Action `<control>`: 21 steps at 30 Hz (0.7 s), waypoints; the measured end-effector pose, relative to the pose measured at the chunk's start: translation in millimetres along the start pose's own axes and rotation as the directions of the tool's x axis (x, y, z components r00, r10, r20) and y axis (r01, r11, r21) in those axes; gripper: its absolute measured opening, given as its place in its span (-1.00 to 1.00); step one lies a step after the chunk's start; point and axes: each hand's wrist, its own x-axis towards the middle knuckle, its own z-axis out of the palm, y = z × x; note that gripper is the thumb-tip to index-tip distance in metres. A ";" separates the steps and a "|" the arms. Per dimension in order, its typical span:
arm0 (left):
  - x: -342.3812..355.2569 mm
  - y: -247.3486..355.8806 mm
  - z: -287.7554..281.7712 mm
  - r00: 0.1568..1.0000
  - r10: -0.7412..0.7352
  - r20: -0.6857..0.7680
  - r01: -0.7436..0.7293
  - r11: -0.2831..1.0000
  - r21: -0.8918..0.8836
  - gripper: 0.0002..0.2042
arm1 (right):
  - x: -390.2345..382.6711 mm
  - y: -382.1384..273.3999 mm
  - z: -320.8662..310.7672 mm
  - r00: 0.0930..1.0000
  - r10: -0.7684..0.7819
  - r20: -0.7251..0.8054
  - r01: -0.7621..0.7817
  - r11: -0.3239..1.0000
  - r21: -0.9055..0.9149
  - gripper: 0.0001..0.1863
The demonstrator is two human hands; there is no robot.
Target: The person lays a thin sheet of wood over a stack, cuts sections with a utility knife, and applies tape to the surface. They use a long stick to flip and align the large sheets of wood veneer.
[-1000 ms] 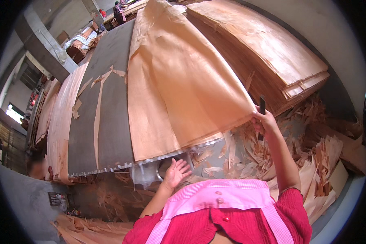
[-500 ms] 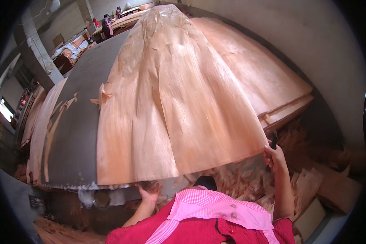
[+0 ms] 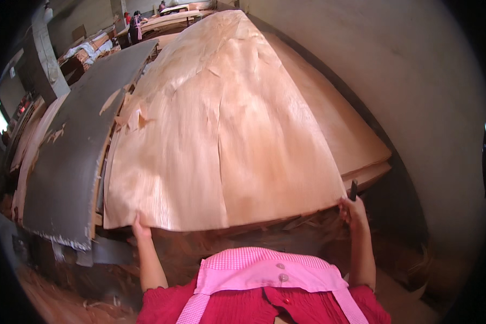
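A large, thin wood veneer sheet (image 3: 264, 151) in pale orange-brown spreads out in front of me, wrinkled, with a long split or fold down its middle. My left hand (image 3: 141, 225) grips its near edge close to the left corner, thumb on top. At the near right corner, my right hand (image 3: 351, 210) pinches the sheet, and a short black-handled tool (image 3: 353, 190) juts up from the same hand; its working end cannot be made out. A torn flap (image 3: 137, 119) sticks out at the sheet's left side.
Left of the sheet lies a long dark grey tabletop (image 3: 65, 162) with veneer scraps on it. A stack of veneer (image 3: 356, 146) lies to the right, beside a bare wall (image 3: 405, 81). Veneer scraps litter the floor. Another person (image 3: 135, 27) stands far back, near a pillar (image 3: 46, 54).
My left hand, open below the edge before, has moved left and taken hold of the sheet. The near edge has spread wider and shifted left and right hand has come slightly left.
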 end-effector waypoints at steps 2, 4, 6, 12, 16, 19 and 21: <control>-13.7 -48.1 52.2 0.999 -0.032 -0.030 0.032 0.999 -0.023 -0.70 | 53.3 -11.7 -61.2 0.999 -0.030 0.015 0.030 0.999 0.035 -0.72; -34.7 -87.6 87.0 0.996 -0.033 -0.085 0.034 0.999 0.008 -0.71 | 100.1 -28.9 -117.7 0.998 -0.045 0.040 0.048 0.996 -0.076 -0.78; -52.8 -126.5 102.4 0.984 0.005 -0.177 -0.002 1.000 0.013 -0.72 | 134.4 -51.1 -145.3 0.993 -0.100 0.059 0.102 0.995 -0.024 -0.80; -106.0 -240.5 171.9 0.943 -0.030 -0.332 0.036 0.999 0.012 -0.75 | 209.1 -101.2 -237.3 0.982 -0.158 0.102 0.160 0.987 -0.011 -0.65; -140.8 -295.4 200.2 0.953 -0.060 -0.298 0.066 0.998 0.010 -0.73 | 247.0 -96.6 -292.5 0.970 -0.242 0.025 0.244 0.967 -0.068 -0.65; -155.3 -319.6 201.3 0.881 -0.011 -0.473 0.037 0.998 0.044 -0.75 | 273.1 -87.6 -316.3 0.971 -0.238 0.009 0.237 0.962 -0.135 -0.69; -178.3 -371.2 231.7 0.881 -0.079 -0.466 0.115 0.992 0.049 -0.72 | 300.8 -64.3 -363.5 0.902 -0.426 -0.073 0.406 0.893 -0.196 -0.73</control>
